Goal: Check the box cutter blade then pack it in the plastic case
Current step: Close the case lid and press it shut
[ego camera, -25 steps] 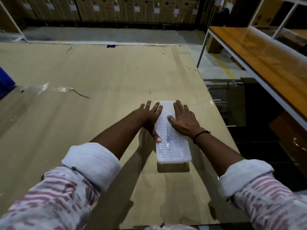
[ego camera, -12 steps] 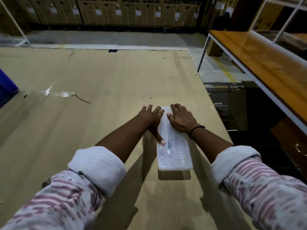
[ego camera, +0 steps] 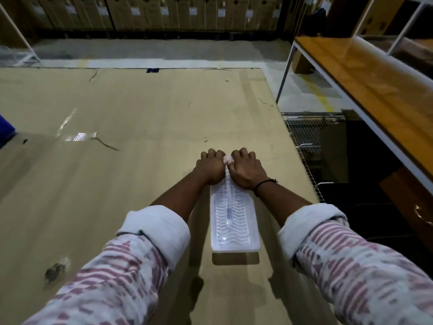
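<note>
though it lies flat on the tabletop [ego camera: 117,184], lengthwise toward the person, the case [ego camera: 235,221] is held only at its far end. the left grip [ego camera: 210,168] is curled over the far left corner, clamped on the rim, and the right grip [ego camera: 246,171] is clamped on the far right corner the same way, knuckles nearly touching. the near end lies free. a slim long shape shows faintly through the ribbed lid, likely the cutter [ego camera: 228,212] inside, though it is too blurred to be sure. whether the lid is fully snapped down i cannot tell.

thin clear plastic like this should be light, a little springy and slick, and it may crack if bent hard. i would press or pull at the rims and corners, where it is stiffest, not on the middle of the lid. the cutter, if lifted out, is best held by its body, away from the blade end.

counted left to right: one strip of tape [ego camera: 79,136], one left grip, one case with one shape in it, one right grip with one dark band [ego camera: 263,185] at the wrist, one wire basket [ego camera: 311,137], one wooden shelf [ego camera: 375,90].
</note>
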